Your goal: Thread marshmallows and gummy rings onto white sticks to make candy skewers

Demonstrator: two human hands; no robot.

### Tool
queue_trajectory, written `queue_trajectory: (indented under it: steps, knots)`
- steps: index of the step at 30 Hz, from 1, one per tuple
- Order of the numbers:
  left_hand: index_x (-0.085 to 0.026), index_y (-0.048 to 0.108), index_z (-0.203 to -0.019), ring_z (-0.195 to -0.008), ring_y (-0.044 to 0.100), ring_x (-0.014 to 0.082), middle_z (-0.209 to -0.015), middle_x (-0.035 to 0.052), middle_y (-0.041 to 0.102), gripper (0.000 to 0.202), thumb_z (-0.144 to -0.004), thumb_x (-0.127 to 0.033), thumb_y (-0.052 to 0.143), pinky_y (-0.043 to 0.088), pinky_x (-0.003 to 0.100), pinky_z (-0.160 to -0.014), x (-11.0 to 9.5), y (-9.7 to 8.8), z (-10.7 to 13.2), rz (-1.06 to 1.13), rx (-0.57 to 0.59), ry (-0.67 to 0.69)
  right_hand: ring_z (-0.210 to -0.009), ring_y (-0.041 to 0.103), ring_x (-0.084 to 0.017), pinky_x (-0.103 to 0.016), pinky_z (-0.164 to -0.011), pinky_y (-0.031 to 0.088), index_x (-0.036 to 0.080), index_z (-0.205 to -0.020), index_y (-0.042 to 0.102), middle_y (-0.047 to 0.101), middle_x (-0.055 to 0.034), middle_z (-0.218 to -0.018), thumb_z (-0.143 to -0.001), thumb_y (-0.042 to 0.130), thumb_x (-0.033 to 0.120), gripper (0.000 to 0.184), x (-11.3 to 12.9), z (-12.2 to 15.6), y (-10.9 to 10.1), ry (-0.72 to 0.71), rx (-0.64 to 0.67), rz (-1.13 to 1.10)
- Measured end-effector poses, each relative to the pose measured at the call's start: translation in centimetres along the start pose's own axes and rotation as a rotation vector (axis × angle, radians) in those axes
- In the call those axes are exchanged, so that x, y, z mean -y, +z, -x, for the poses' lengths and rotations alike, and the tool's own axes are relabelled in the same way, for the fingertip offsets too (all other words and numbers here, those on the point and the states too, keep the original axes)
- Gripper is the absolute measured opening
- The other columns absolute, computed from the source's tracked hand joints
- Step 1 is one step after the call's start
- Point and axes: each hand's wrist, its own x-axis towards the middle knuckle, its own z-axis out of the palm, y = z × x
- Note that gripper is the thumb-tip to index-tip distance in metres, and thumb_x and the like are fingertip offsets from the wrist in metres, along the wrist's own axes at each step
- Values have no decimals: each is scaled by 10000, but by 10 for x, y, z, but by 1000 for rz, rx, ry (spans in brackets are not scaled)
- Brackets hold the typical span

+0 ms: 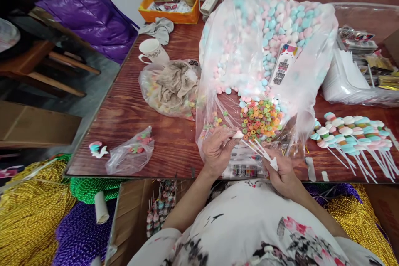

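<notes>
My left hand (217,150) is pinched on a small white candy (238,134) at the tips of thumb and forefinger. My right hand (284,171) is closed around several thin white sticks (260,149), whose ends point up and left toward that candy. Between and just beyond both hands lies a heap of orange, green and yellow ring candies (261,117). Behind the heap, a large clear plastic bag (237,50) is full of pink, blue and white candies (282,18). Skewers threaded with candies (355,131) lie in a pile right of my right hand.
A knotted clear bag with a brown cloth (176,81), a white mug (154,51) and an orange tray (170,16) stand at the left back. Near the left front edge lies a small bag (132,151). A clear bin (358,95) of packaging stands at right.
</notes>
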Motion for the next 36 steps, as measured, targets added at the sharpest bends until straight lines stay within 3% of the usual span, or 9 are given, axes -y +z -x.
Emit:
queue_trajectory:
  steps: [6, 12, 17, 20, 24, 30, 36]
  knots:
    - [-265, 728, -1042, -882, 698, 169, -978, 28, 768, 298, -801, -89, 728, 538, 361, -840, 2, -1, 0, -111, 25, 76, -692, 565, -165, -281, -688, 439, 208, -923, 587, 557, -1, -698, -904, 439, 75, 200, 4, -4, 10, -7, -3, -80]
    - [-233, 710, -997, -840, 695, 154, -935, 27, 763, 218, -829, -95, 695, 545, 329, -771, -2, 5, -6, -134, 17, 128, -638, 499, -132, -262, -653, 397, 204, -896, 538, 509, 25, -692, -883, 431, 42, 195, 2, -10, 31, -12, 30, -179]
    - [-220, 685, -1032, -936, 703, 171, -1021, 54, 762, 223, -872, -80, 619, 552, 378, -868, -9, 5, -11, -327, 93, 278, -613, 450, -124, -257, -615, 367, 210, -782, 490, 469, 32, -671, -897, 438, 72, 187, -3, -14, 34, 12, -33, -203]
    - [-225, 677, -1064, -942, 707, 177, -1010, 47, 761, 243, -855, -102, 658, 551, 396, -912, -6, 2, -11, -415, 70, 293, -615, 434, -132, -266, -615, 365, 209, -792, 512, 443, 28, -669, -917, 450, 114, 169, -6, -14, 28, 65, -124, -154]
    - [-223, 659, -1131, -995, 705, 174, -1047, 57, 752, 326, -847, -64, 645, 573, 358, -897, -1, 0, -6, -374, 78, 284, -585, 424, -124, -261, -591, 355, 209, -800, 527, 445, 34, -649, -914, 450, 100, 175, -10, -11, 31, 20, -114, -177]
    - [-195, 618, -1238, -1122, 677, 236, -1182, 147, 713, 399, -866, -60, 567, 588, 391, -914, 0, -1, 6, -506, 210, 517, -547, 393, -105, -245, -545, 335, 204, -781, 498, 417, 49, -626, -952, 437, 133, 195, -12, -6, 45, 51, -68, -275]
    - [-148, 618, -1238, -1126, 673, 272, -1184, 195, 698, 392, -864, -67, 535, 608, 388, -868, 1, -4, 10, -609, 333, 611, -537, 389, -108, -242, -525, 345, 199, -814, 521, 424, 48, -620, -992, 440, 230, 198, -14, 0, 40, 121, -122, -294]
